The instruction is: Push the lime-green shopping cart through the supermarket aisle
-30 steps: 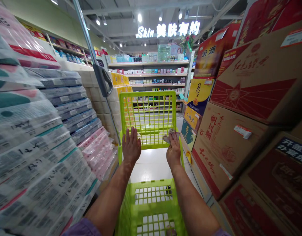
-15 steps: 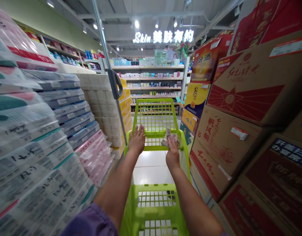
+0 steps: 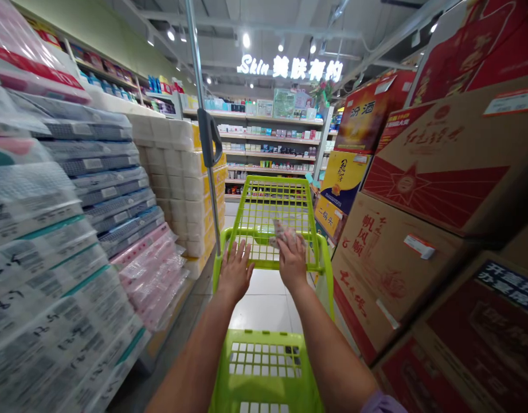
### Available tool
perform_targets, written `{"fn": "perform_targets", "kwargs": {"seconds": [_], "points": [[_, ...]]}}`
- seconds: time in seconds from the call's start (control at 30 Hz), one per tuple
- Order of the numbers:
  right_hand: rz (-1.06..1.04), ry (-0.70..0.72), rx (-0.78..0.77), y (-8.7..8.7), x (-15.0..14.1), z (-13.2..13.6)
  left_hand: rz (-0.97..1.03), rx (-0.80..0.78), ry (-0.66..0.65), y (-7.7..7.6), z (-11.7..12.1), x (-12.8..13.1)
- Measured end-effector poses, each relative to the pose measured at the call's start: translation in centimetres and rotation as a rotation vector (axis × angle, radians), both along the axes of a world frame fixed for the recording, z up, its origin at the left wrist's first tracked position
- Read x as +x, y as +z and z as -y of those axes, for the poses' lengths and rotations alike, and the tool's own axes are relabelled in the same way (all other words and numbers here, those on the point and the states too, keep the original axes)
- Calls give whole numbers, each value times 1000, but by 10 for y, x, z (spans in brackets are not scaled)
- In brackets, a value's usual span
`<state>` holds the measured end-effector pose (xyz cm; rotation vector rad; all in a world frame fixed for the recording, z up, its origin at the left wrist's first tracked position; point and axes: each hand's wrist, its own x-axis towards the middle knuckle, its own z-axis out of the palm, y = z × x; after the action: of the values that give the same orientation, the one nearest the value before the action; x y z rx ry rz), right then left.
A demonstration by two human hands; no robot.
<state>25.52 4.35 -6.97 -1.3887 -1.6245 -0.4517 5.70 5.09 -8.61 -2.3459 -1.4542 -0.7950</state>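
A lime-green plastic shopping cart [image 3: 270, 203] stands in front of me in a narrow aisle. My left hand [image 3: 235, 271] rests flat on the cart's upper green bar, fingers stretched out. My right hand [image 3: 292, 261] sits on the same bar, closed over a crumpled wad of paper [image 3: 283, 231] that looks like banknotes or wrappers. A lower green basket [image 3: 264, 367] of the cart lies under my forearms. A metal pole with a dark grey handle [image 3: 211, 143] rises from the cart's left side.
Wrapped packs of tissue rolls [image 3: 53, 229] are stacked high along the left. Red and brown cardboard cartons [image 3: 435, 189] are piled on the right. Shelves of small bottles [image 3: 272, 143] stand ahead under a lit sign [image 3: 292, 67]. White floor tiles [image 3: 264, 304] show below.
The view has moved forward along the aisle and swung a little. My left hand has slid down onto the bar and both hands sit closer together; the wad stays in my right hand.
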Motion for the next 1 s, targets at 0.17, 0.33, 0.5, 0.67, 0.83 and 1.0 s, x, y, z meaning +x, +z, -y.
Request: {"fn": "perform_targets", "kwargs": {"seconds": [0.17,0.33,0.5,0.67,0.83,1.0], "points": [[-27,-44,11,-6,5,14,27,-19,-1,3,-1,4],[33,3,-12,-4,3,11,65,4,-3,1,-4,7],[11,0,6,-11,1,9,120,35,35,0,1,0],[23,34,-20,-12,-5,20,113,44,93,1,25,-10],[-7,75,-55,-12,-15,38,85,45,110,-1,49,-18],[-76,132,-62,-13,-24,47,154,105,103,4,55,-23]]}}
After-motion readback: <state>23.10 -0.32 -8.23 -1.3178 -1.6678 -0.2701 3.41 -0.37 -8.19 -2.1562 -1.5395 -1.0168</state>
